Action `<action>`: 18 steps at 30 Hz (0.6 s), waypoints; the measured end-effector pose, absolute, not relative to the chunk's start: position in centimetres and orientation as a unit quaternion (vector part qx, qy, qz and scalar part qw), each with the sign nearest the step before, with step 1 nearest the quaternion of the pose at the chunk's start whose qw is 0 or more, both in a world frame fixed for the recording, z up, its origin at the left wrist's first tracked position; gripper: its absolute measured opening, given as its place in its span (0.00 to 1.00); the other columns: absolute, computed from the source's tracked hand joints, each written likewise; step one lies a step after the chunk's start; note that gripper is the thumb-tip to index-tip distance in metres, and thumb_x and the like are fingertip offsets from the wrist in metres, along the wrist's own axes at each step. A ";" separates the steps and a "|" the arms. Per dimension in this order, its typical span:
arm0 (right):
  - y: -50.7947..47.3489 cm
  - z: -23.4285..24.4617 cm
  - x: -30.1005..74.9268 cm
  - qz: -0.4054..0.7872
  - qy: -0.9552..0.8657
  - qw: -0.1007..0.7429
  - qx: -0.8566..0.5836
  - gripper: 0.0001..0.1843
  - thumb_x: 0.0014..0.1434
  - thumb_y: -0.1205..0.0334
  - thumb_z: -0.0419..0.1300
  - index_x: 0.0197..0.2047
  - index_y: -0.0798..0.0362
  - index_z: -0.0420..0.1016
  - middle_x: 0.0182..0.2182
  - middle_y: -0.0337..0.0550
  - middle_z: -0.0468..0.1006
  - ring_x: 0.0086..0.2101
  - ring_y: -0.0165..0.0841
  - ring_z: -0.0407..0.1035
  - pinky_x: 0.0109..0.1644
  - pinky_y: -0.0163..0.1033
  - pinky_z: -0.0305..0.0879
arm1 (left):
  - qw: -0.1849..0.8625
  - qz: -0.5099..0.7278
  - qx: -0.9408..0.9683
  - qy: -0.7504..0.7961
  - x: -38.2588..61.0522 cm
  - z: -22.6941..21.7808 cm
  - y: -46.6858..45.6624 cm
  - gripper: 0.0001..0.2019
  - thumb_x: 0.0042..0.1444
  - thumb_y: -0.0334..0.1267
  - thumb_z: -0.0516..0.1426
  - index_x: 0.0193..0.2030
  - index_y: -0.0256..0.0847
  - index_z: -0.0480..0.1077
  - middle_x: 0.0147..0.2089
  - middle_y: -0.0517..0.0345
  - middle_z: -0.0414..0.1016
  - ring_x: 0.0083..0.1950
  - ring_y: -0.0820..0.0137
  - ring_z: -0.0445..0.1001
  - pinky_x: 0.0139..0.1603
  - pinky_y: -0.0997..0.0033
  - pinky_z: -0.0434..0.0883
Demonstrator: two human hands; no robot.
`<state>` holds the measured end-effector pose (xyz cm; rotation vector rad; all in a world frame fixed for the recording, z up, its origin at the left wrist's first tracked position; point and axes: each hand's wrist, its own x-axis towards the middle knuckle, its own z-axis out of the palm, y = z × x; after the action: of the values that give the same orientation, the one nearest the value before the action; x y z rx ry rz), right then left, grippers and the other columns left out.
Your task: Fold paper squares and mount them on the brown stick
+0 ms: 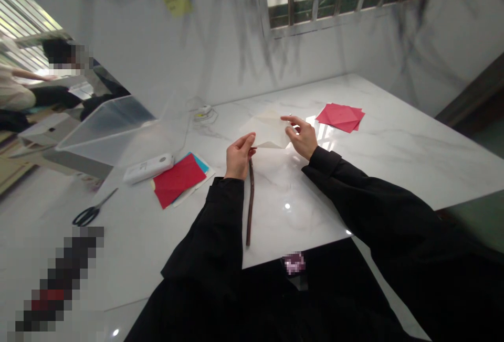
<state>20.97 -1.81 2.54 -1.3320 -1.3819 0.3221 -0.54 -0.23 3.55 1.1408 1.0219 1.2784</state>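
Note:
A cream sheet of paper point(268, 131) with creases is held up over the white table between my two hands. My left hand point(238, 157) pinches its lower left corner between thumb and fingers. At the right edge of the sheet, my right hand point(302, 136) has its fingers bent around the paper, index finger along the upper side and thumb lower down. A thin dark brown stick point(251, 205) lies on the table beside my left wrist, its upper end partly hidden by that hand.
Red paper squares point(340, 117) lie on the table point(394, 148) at right. More coloured sheets point(179, 178) are stacked at left by a white device point(149, 168). Black-handled scissors point(92, 215) and a clear plastic bin point(106, 129) are farther left. A person point(59, 79) sits beyond.

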 end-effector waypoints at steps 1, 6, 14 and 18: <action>-1.9 2.6 20.8 0.145 -0.588 0.565 -0.560 0.19 0.63 0.61 0.55 0.53 0.50 0.83 0.47 0.46 0.83 0.41 0.37 0.75 0.47 0.43 0.77 | 0.529 0.538 0.493 0.433 -0.6 3.4 -0.2 0.23 0.45 0.47 0.72 0.48 0.41 0.82 0.48 0.51 0.83 0.36 0.74 0.76 0.40 0.72 0.73; -1.8 2.3 21.0 0.180 -0.579 0.565 -0.560 0.20 0.62 0.62 0.55 0.53 0.51 0.83 0.55 0.49 0.78 0.32 0.32 0.73 0.37 0.41 0.79 | 0.491 0.537 0.544 0.417 -0.7 2.7 0.2 0.24 0.41 0.36 0.71 0.50 0.42 0.82 0.53 0.50 0.82 0.46 0.65 0.79 0.50 0.63 0.76; 0.0 0.7 22.5 0.241 -0.572 0.564 -0.545 0.23 0.61 0.62 0.58 0.59 0.49 0.80 0.49 0.45 0.84 0.51 0.43 0.77 0.55 0.49 0.76 | 0.556 0.508 0.537 0.381 -0.9 3.2 0.0 0.25 0.41 0.32 0.70 0.51 0.41 0.82 0.45 0.54 0.81 0.48 0.65 0.78 0.53 0.64 0.76; 0.5 0.2 22.8 0.366 -0.498 0.610 -0.496 0.27 0.60 0.50 0.65 0.59 0.53 0.80 0.41 0.47 0.86 0.40 0.40 0.79 0.47 0.48 0.78 | 0.631 0.497 0.484 0.348 -1.5 3.8 0.0 0.26 0.42 0.29 0.70 0.52 0.42 0.81 0.41 0.58 0.80 0.41 0.73 0.77 0.48 0.73 0.75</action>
<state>22.76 0.49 0.18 -1.1445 -1.1497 0.8451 -1.46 0.01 3.78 1.1072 0.7963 1.1367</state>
